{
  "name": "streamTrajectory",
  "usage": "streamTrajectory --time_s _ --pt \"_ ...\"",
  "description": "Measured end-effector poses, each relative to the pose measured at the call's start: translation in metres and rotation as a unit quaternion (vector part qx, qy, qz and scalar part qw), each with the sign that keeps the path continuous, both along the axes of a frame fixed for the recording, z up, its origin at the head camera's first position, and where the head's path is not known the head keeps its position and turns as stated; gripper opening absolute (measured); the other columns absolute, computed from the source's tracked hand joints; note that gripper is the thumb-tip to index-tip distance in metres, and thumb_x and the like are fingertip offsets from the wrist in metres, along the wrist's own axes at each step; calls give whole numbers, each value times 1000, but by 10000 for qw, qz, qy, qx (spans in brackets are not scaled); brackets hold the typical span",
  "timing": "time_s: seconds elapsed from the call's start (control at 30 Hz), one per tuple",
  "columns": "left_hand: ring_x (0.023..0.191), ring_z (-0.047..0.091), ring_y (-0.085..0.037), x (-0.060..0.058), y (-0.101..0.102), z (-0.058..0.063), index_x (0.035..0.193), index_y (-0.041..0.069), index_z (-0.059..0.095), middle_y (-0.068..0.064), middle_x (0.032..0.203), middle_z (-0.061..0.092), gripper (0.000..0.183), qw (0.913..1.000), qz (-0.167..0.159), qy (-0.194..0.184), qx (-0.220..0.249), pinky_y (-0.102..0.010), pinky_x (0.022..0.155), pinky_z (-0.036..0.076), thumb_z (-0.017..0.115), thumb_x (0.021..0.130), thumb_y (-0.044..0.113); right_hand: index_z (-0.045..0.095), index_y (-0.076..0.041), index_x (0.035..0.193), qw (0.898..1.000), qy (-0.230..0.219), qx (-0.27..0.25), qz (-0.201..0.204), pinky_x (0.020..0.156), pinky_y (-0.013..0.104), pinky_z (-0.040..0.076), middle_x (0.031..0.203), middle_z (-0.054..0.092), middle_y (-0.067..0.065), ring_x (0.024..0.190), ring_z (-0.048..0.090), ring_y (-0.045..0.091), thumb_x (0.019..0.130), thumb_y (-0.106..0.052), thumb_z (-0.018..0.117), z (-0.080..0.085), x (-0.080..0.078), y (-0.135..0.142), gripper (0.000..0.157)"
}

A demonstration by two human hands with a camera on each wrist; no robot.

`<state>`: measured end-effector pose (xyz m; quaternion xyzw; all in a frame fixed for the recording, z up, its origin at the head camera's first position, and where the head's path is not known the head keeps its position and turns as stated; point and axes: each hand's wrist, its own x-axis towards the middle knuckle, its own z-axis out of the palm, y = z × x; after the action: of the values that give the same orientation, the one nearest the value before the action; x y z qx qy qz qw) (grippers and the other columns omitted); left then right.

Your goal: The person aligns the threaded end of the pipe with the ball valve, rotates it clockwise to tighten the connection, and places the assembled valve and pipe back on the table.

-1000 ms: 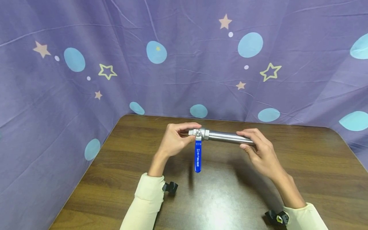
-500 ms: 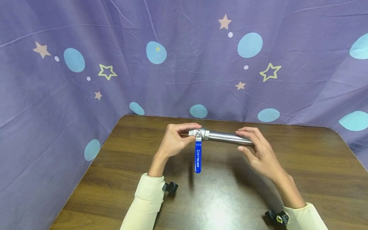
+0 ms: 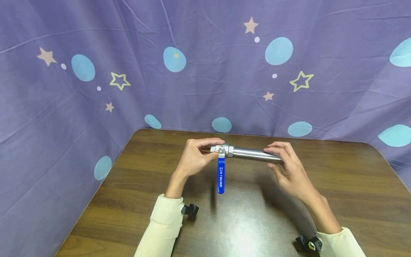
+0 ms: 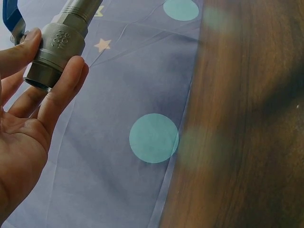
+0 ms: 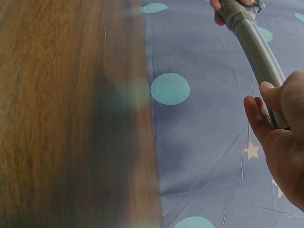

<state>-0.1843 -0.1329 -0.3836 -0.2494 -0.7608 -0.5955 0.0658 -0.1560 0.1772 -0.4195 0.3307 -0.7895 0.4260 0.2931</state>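
Observation:
In the head view a steel ball valve [image 3: 226,150] with a blue lever handle [image 3: 221,175] is held above the table. A smooth steel pipe [image 3: 252,153] joins its right side and slopes slightly down to the right. My left hand [image 3: 196,156] pinches the valve body between thumb and fingers, and the lever points toward me. At the far end of the pipe, my right hand [image 3: 291,171] grips it with the thumb below and fingers above. The left wrist view shows the valve's open threaded end [image 4: 40,78] between the fingertips; the right palm partly hides the pipe's end.
Below the hands lies a brown wooden table [image 3: 135,185] with a bright glare near its front. A purple curtain [image 3: 205,71] with stars and dots hangs behind it and along the left. Black wrist mounts [image 3: 191,210] sit at both sleeves.
My right thumb came off the pipe half a second ago and is now back against it, a little turned. The left hand and the valve stay nearly still.

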Motion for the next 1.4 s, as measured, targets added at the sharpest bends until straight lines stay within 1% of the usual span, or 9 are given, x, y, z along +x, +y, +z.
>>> streamTrajectory --time_s 0.2,0.4,0.63,0.73,0.83,1.07,1.17,1.3,1.4 --pt "91 77 -12 0 -1 0 117 -4 79 -22 121 79 35 10000 16 32 -4 -34 81 68 77 83 -14 71 1 122 9997 107 -43 -210 97 4 43 123 63 21 118 54 3 74 22 80 -2 -1 0 53" --pt "91 78 -13 0 0 -1 118 -4 79 -22 120 79 36 10000 29 81 -17 -32 81 68 77 83 -14 72 2 122 9997 -102 -167 -146 88 3 48 120 66 19 112 58 1 73 23 81 -1 1 1 54" --pt "91 78 -15 -1 0 -1 117 -4 79 -21 121 79 36 10000 55 43 1 -35 82 68 77 84 -15 73 1 126 9994 -224 -251 -62 84 3 50 119 69 17 108 61 -3 77 22 80 1 1 3 54" --pt "92 78 -14 -1 0 -2 117 -3 79 -21 121 79 36 10000 61 35 11 -34 82 68 77 83 -15 73 0 127 9995 -186 -233 -56 81 4 49 119 70 16 105 61 -2 83 13 80 0 1 4 47" --pt "91 77 -12 0 0 -2 117 -3 80 -21 121 80 36 10000 69 31 12 -32 81 68 77 83 -14 73 0 128 9996 -203 -203 -72 78 6 48 118 71 15 101 61 -1 85 10 80 0 1 4 44" --pt "93 77 -11 0 0 -2 117 -3 79 -21 122 79 36 10000 48 5 53 -34 83 68 77 83 -14 73 0 130 9993 -337 -54 -181 70 10 45 117 71 13 93 58 -1 80 20 78 -2 1 6 54" --pt "94 77 -13 0 0 -1 118 -4 79 -22 123 79 37 10000 32 -8 75 -41 84 69 76 83 -15 72 0 131 9994 -317 -13 -156 72 10 45 117 72 12 94 58 -1 80 20 78 -2 0 7 54" --pt "98 78 -20 1 0 0 117 -5 79 -22 124 78 37 10000 13 1 96 -50 87 68 76 82 -16 71 1 132 9993 -350 85 -120 80 8 46 122 71 13 104 60 0 81 19 78 -2 0 8 54" --pt "100 79 -25 1 0 1 117 -5 79 -22 124 78 37 10000 17 -2 78 -47 87 68 77 82 -16 68 0 137 9988 -448 190 -64 96 8 46 131 67 15 118 58 1 82 16 80 -1 0 8 58"
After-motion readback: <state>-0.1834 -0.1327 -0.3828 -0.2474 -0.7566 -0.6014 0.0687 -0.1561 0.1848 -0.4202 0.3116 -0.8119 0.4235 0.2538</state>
